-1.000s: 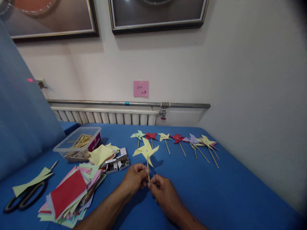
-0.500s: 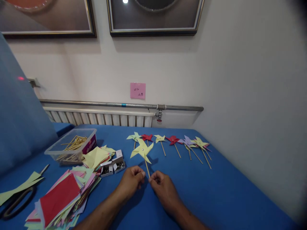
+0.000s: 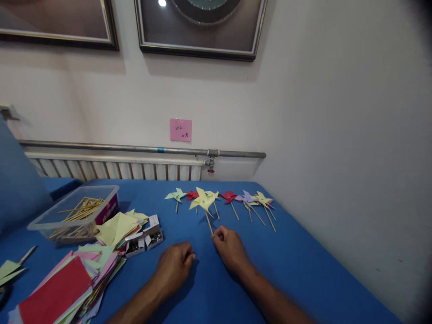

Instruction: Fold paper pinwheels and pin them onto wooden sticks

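Observation:
My right hand [image 3: 230,247] pinches the lower end of the wooden stick of a pale yellow paper pinwheel [image 3: 203,201]. The pinwheel's head points away from me and overlaps the row behind it. My left hand [image 3: 176,264] is apart from it, to the left, with its fingers curled in and nothing showing in them. Along the back of the table lie several finished pinwheels: a pale green one [image 3: 176,195], a red one [image 3: 229,196], a purple one [image 3: 247,198] and a yellow one [image 3: 262,198] among them.
On the left of the blue table [image 3: 283,274] are a clear plastic box [image 3: 40,223] of wooden sticks, a pile of coloured paper [image 3: 56,288], yellow sheets [image 3: 118,227] and small open boxes of metal pins [image 3: 152,235]. Scissors [image 3: 27,255] lie at the left edge. A wall stands right.
My right hand has carried the yellow pinwheel forward, towards the row at the back. My left hand has come away from the stick. The view has turned to the right.

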`<action>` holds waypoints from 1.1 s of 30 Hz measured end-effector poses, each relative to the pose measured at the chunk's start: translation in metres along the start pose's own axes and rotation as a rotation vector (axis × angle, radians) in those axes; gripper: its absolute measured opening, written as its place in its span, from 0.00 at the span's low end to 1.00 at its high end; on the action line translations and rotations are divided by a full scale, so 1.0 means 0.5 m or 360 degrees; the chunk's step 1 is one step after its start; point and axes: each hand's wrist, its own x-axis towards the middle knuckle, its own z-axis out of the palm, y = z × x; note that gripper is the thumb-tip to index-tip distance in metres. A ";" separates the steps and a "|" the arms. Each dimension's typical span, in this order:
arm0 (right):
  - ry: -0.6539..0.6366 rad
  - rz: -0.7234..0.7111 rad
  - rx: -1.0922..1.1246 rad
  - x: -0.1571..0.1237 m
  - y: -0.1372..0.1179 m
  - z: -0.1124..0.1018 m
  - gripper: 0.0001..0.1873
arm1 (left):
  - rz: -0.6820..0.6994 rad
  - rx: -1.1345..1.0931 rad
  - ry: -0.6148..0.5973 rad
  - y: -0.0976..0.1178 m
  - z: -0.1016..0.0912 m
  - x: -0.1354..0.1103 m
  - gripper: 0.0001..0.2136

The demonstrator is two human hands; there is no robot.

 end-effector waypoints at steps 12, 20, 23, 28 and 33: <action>0.0259 0.0475 -0.0675 0.133 0.101 -0.125 0.16 | 0.0028 0.0159 -0.0068 0.008 0.000 -0.006 0.08; 0.0285 0.0544 -0.0854 0.145 0.095 -0.109 0.20 | 0.0023 0.0161 -0.0072 0.001 0.005 -0.004 0.08; 0.0311 0.0527 -0.0884 0.143 0.093 -0.103 0.19 | 0.0028 0.0146 -0.0073 -0.002 0.006 -0.004 0.08; 0.0373 0.0491 -0.0872 0.131 0.096 -0.099 0.17 | 0.0037 0.0145 -0.0077 0.000 0.004 -0.004 0.08; 0.0443 0.0297 -0.0740 0.097 0.069 -0.089 0.15 | 0.0021 0.0137 -0.0060 0.003 0.006 -0.005 0.08</action>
